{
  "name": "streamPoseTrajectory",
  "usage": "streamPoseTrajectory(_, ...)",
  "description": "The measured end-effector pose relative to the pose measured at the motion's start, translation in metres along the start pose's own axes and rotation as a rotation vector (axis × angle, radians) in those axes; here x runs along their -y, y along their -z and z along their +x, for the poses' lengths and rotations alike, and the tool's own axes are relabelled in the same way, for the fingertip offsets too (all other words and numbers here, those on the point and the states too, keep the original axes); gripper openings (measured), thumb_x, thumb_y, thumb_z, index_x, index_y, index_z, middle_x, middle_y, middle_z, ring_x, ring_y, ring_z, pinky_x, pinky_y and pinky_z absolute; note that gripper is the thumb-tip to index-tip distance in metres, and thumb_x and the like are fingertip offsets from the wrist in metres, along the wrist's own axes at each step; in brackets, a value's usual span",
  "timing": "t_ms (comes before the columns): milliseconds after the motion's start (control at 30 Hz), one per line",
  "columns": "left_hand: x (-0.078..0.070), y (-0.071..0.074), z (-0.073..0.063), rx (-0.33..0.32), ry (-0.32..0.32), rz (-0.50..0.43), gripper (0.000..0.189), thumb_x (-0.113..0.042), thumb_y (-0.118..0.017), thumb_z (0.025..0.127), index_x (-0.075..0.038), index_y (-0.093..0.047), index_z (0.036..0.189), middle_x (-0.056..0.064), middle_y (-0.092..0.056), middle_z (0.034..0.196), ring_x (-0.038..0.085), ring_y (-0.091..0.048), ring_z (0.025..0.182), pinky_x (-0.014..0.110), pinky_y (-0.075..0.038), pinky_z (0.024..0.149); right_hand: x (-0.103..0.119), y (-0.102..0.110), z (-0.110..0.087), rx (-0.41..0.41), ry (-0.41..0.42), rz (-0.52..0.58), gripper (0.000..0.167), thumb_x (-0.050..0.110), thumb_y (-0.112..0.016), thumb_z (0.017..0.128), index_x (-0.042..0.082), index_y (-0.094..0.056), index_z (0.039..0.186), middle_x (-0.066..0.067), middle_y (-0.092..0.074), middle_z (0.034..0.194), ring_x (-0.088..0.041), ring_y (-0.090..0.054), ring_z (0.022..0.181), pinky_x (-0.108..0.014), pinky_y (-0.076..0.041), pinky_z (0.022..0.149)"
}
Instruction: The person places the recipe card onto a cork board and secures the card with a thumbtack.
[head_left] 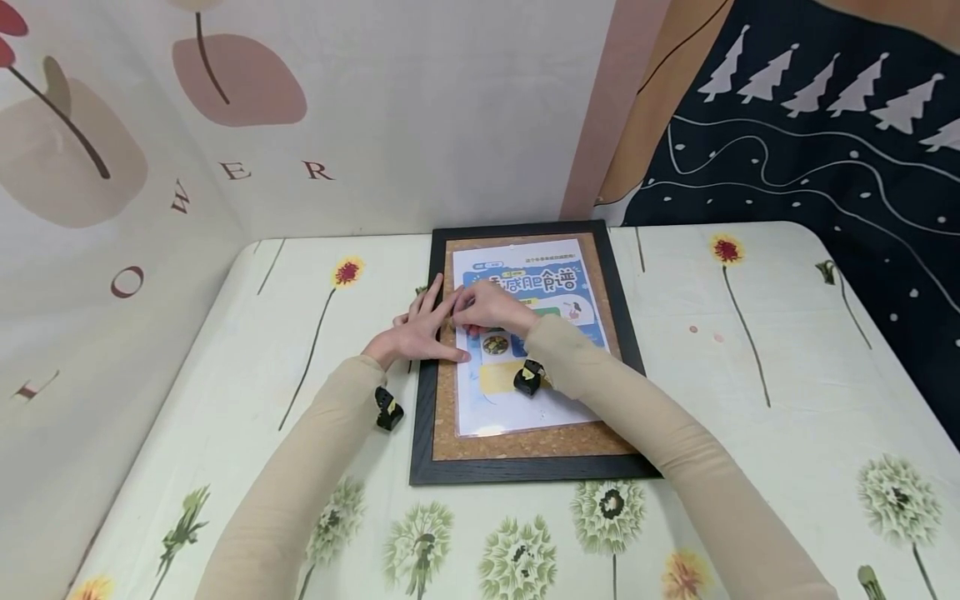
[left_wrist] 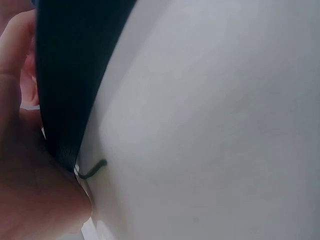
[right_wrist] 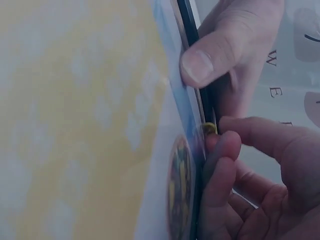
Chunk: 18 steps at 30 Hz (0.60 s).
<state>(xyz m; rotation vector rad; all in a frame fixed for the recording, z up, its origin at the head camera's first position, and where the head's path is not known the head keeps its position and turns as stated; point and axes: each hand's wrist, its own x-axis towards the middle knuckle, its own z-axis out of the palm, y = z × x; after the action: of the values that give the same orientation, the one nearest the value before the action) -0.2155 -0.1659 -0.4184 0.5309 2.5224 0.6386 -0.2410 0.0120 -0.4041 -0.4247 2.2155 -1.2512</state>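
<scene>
A laminated blue-and-white poster (head_left: 517,408) lies on a cork board (head_left: 442,450) with a black frame (head_left: 525,471). My right hand (head_left: 491,304) is at the poster's left edge. Between its thumb and fingertips it pinches a small yellow thumbtack (right_wrist: 210,128), which the right wrist view shows beside the laminated edge. Whether the point is in the cork is hidden. My left hand (head_left: 420,333) lies spread across the frame's left side, its thumb reaching onto the poster's edge. In the left wrist view, part of this hand (left_wrist: 40,190) shows against the frame's dark outer side.
A flower-printed cloth (head_left: 300,467) covers the table beneath the board. Behind it hangs a pale printed curtain (head_left: 420,125), with a dark tree-patterned cloth (head_left: 810,167) at the back right. Each wrist carries a small black camera (head_left: 388,410).
</scene>
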Motion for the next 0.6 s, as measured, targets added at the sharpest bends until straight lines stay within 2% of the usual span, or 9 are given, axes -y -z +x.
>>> streamPoseTrajectory(167, -0.0004, -0.0001, -0.0014, -0.008, -0.01, -0.018, 0.105, -0.045, -0.072, 0.083, -0.017, -0.003, 0.157, 0.007, 0.03, 0.156, 0.04, 0.016, 0.141, 0.065, -0.013, 0.098, 0.0027, -0.0058, 0.0014, -0.044, -0.002, -0.023, 0.011, 0.013, -0.066, 0.091, 0.004, -0.067, 0.086, -0.005, -0.058, 0.073, -0.013, -0.053, 0.057, -0.025, -0.044, 0.056)
streamPoseTrajectory(233, -0.0007, 0.0003, -0.0025, -0.014, -0.016, -0.03, 0.105, -0.044, -0.072, 0.083, -0.017, -0.003, 0.157, 0.008, 0.029, 0.156, 0.041, 0.016, 0.141, 0.066, -0.011, 0.098, 0.0038, -0.0078, 0.0029, -0.063, -0.009, -0.031, 0.012, 0.014, -0.067, 0.09, 0.004, -0.066, 0.084, -0.004, -0.057, 0.066, -0.013, -0.051, 0.055, -0.025, -0.042, 0.054)
streamPoseTrajectory(367, -0.001, 0.001, -0.0033, -0.02, -0.019, -0.044, 0.106, -0.042, -0.073, 0.083, -0.017, -0.003, 0.157, 0.008, 0.028, 0.156, 0.041, 0.016, 0.141, 0.067, -0.01, 0.099, 0.0053, -0.0104, 0.005, -0.087, -0.022, -0.047, 0.012, 0.014, -0.069, 0.089, 0.005, -0.067, 0.081, -0.003, -0.057, 0.062, -0.012, -0.051, 0.053, -0.025, -0.04, 0.053)
streamPoseTrajectory(600, 0.0001, 0.0015, -0.002, -0.011, -0.004, -0.038, 0.105, -0.044, -0.073, 0.083, -0.019, -0.003, 0.157, 0.006, 0.028, 0.156, 0.04, 0.015, 0.142, 0.065, -0.01, 0.099, 0.0043, -0.0092, 0.0045, -0.06, -0.007, -0.005, 0.012, 0.01, -0.067, 0.089, 0.004, -0.068, 0.08, -0.003, -0.058, 0.069, -0.013, -0.05, 0.054, -0.025, -0.041, 0.054)
